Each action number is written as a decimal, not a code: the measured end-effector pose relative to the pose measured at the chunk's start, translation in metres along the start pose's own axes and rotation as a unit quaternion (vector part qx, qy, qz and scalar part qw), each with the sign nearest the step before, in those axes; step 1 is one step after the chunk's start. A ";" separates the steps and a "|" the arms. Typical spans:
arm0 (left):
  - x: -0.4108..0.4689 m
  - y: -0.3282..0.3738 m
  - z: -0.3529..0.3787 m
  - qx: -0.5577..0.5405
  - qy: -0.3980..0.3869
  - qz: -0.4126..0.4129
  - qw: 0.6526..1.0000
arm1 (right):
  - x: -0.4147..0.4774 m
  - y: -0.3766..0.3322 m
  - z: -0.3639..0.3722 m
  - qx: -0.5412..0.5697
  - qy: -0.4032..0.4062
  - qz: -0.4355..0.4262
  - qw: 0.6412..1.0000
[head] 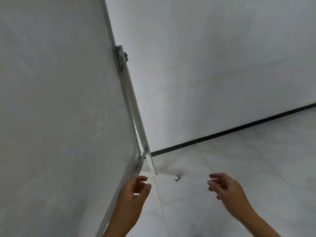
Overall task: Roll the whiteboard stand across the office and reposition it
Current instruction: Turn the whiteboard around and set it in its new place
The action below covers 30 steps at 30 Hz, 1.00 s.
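The left hand (132, 192) is half open with curled fingers and holds nothing; it is just beside the lower edge of the whiteboard stand (133, 103). The right hand (225, 189) is open and empty, well apart from it. The stand fills the left side, near the wall (213, 65), its caster (177, 177) on the tiled floor (248, 168). I think it is stiff, tall and a little top-heavy, so grip the metal side post, not the panel.

text: none readable | whiteboard stand (51, 100): board face blank | labels: none legible
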<state>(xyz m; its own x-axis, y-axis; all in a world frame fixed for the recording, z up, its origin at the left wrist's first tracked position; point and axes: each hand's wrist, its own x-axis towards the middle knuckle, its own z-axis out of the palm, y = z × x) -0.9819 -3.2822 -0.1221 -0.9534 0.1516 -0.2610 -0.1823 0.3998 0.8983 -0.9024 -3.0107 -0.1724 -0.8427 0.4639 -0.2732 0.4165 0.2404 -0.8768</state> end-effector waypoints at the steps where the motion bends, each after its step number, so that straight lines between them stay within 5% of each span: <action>1: 0.018 0.014 0.008 0.003 0.002 0.015 1.000 | 0.020 -0.007 -0.009 -0.005 -0.003 -0.004 1.000; 13: 0.198 0.093 0.027 0.025 0.179 0.094 0.979 | 0.264 -0.110 0.019 -0.097 -0.135 -0.118 0.979; 20: 0.257 0.141 0.022 0.060 0.321 0.104 0.939 | 0.366 -0.196 0.067 -0.191 -0.282 -0.242 0.908; 25: 0.282 0.164 0.026 0.097 0.474 0.091 0.871 | 0.425 -0.238 0.127 -0.238 -0.426 -0.353 0.799; 30: 0.307 0.199 0.047 0.068 0.645 0.038 0.760 | 0.462 -0.274 0.195 -0.257 -0.576 -0.484 0.607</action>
<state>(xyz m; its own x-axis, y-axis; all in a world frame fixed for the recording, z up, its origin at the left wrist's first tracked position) -1.3000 -3.1137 -0.0402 -0.4192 -0.7980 0.4329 -0.1721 0.5380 0.8252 -1.4721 -3.0285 -0.1355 -0.3347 -0.9385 -0.0845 -0.6613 0.2978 -0.6884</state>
